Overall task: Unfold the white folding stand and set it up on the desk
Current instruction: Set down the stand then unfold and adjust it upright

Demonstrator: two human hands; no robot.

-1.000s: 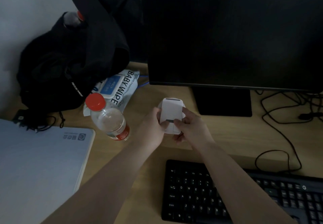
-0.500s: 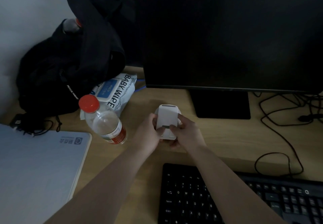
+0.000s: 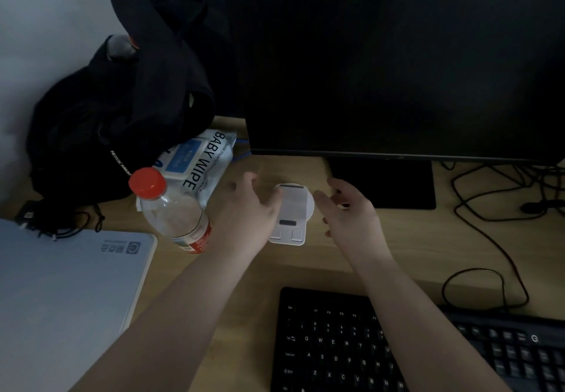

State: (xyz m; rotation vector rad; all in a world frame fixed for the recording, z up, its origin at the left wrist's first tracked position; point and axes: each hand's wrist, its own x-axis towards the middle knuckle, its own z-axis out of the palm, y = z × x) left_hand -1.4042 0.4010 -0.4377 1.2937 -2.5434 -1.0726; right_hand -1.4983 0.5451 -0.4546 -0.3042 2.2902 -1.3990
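Both hands let go: one white stand [image 3: 292,213] stands (desk [image 3: 397,239])

The desk [image 3: 397,239] looks like pale wood with a smooth matt face. The white folding stand [image 3: 292,213] seems smooth matt plastic. The bottle [image 3: 174,208] is clear glossy plastic under a red plastic cap. The wipes pack [image 3: 208,159] is shiny plastic film. The bag [image 3: 122,110] is black matt cloth; the keyboard [image 3: 336,346] dull black plastic.
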